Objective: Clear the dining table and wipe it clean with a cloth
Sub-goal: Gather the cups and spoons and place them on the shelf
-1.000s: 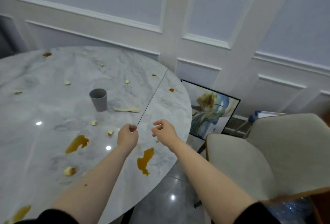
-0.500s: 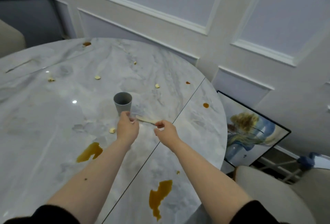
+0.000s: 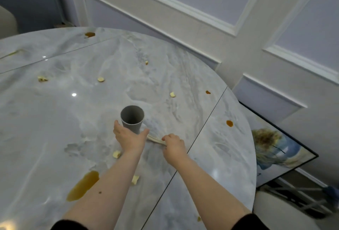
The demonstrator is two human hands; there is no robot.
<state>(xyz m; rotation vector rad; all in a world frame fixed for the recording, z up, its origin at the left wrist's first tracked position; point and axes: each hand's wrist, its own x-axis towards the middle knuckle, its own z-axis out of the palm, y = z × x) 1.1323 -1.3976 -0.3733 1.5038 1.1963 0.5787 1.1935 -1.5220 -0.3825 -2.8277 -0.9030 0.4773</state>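
A grey cup (image 3: pixel 132 119) stands upright near the middle of the round marble table (image 3: pixel 55 119). My left hand (image 3: pixel 129 136) is spread at the cup's near side, thumb and fingers on either side of its base, not closed round it. A pale strip of peel (image 3: pixel 155 139) lies flat just right of the cup. My right hand (image 3: pixel 173 144) rests over the strip's right end, its curled fingers pinching it. Small yellowish food scraps (image 3: pixel 116 154) and brown liquid spills (image 3: pixel 83 185) dot the tabletop. No cloth is in view.
A panelled white wall runs close behind the table. A framed painting (image 3: pixel 275 154) leans against it on the floor at the right, with a blue-tipped object (image 3: pixel 330 191) nearby. A pale chair back (image 3: pixel 7 22) shows at the far left.
Both hands have reached further forward over the table. My left hand opened round the cup's base and my right hand came down onto the peel strip. The view tilted closer to the table.
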